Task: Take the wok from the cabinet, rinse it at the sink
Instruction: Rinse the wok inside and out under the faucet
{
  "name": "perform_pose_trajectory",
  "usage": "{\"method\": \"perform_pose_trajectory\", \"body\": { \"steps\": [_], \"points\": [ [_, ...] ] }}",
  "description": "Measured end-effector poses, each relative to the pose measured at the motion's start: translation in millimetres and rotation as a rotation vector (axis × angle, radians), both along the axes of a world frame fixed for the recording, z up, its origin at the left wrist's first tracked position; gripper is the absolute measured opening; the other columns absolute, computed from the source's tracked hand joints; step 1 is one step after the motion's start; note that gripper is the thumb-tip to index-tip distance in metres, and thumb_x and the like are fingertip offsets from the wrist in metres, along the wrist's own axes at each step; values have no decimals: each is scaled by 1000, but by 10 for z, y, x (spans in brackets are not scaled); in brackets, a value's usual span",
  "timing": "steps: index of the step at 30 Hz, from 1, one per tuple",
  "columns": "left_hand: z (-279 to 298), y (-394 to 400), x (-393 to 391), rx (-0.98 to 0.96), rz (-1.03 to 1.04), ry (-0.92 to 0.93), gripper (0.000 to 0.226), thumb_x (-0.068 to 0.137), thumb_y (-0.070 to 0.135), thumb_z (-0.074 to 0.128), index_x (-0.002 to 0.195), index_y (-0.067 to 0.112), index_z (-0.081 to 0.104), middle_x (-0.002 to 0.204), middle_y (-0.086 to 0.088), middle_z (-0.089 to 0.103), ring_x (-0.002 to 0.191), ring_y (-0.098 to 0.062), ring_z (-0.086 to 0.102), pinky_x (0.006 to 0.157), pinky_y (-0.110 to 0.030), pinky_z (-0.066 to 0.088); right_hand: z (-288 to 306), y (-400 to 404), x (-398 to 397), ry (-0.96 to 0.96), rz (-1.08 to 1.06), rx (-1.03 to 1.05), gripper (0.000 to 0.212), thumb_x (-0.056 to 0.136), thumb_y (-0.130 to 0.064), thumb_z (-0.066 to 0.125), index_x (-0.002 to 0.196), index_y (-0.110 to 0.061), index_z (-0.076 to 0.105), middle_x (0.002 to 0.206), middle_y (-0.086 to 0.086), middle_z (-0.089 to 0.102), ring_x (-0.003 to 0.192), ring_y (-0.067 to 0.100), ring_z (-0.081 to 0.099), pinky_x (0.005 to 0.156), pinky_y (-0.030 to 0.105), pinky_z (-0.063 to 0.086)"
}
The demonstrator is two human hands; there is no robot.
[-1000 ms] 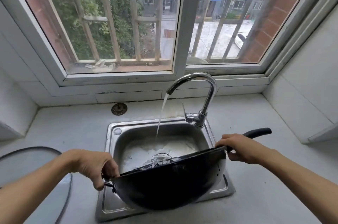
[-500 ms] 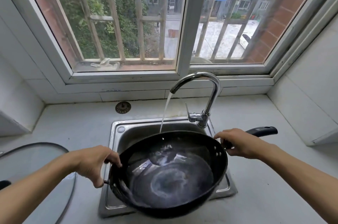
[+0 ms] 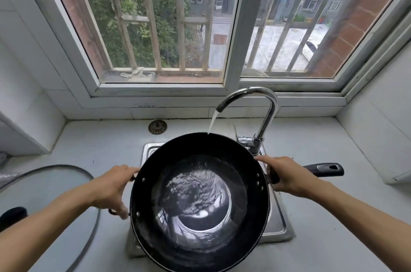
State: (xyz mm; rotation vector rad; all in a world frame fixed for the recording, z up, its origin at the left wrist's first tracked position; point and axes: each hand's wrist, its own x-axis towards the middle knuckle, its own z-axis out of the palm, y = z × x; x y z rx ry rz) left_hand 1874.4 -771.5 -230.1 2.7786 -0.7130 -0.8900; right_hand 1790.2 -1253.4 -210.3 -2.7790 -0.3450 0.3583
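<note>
Rinse underway: black round metal wok [image 3: 200, 200] level under chrome tap [image 3: 262, 102]; left hand [image 3: 111, 189] grips its loop handle, right hand [image 3: 287, 176] its long handle. Swirl gently, then tip.

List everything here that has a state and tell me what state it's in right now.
Tap: running, stream falling past the wok's far rim.
Wok: held level over the sink, water pooled inside.
Left hand: grips the small side handle.
Right hand: grips the long handle.
Glass lid: lying on the counter, left.
</note>
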Motion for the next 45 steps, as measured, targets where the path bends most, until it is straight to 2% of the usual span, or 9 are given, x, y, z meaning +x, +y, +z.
{"method": "perform_pose_trajectory", "body": {
  "steps": [4,6,10,13,20,24,30,35,45],
  "points": [
    [116,0,115,-224,231,148,30,70,45,76,95,31,70,92,5,71,89,-16,64,78,-29,50,-46,17,53,-20,-1,17,81,64,-4,72,133,-37,46,72,-22,51,70,-1,54,64,13,44],
    [117,-68,176,-163,267,61,13,82,37,73,84,24,73,83,2,72,82,-17,65,71,-28,49,-75,34,117,-22,-5,21,81,64,-4,72,134,-37,46,73,-19,54,68,1,55,67,18,49],
    [36,-243,329,41,269,-81,20,80,34,74,80,14,69,82,-3,69,84,-21,62,67,-29,45,-122,49,280,-27,0,23,82,66,-6,73,133,-41,42,74,-12,58,67,6,56,68,25,51],
    [10,-294,479,9,328,-131,15,79,31,75,78,17,69,81,-2,69,83,-22,61,65,-26,42,-163,11,415,-52,-12,15,82,67,-7,74,135,-40,42,77,-12,63,68,8,58,71,25,52],
    [-137,-459,754,-42,410,-256,13,80,25,71,84,12,70,82,-6,71,83,-26,64,75,-38,55,-316,-77,692,-143,-50,12,87,70,-7,74,133,-51,33,78,-11,65,66,11,57,67,24,49],
    [-305,-518,794,-83,461,-304,11,80,23,70,85,13,68,83,-5,69,85,-27,62,76,-36,53,-470,-120,743,-103,-58,12,90,74,-8,72,136,-51,24,80,-10,63,69,14,59,68,32,53],
    [-440,-522,820,-136,468,-371,12,79,23,74,83,14,66,77,-1,63,78,-24,57,68,-36,46,-646,-182,747,-16,-105,101,92,78,-5,71,138,-51,19,90,-10,60,76,9,59,73,27,50],
    [-473,-466,780,-119,422,-412,26,77,27,79,72,21,54,71,4,53,70,-20,51,61,-32,36,-717,-215,703,9,-24,3,53,82,-14,72,123,-31,44,107,-8,53,100,18,56,83,27,42],
    [-550,-393,526,-147,398,-471,30,78,37,78,79,24,51,80,5,48,76,-19,49,64,-36,45,-733,-194,553,-3,-53,-6,32,81,-13,70,97,-23,45,98,-8,49,86,15,50,77,30,44]
  ]
}}
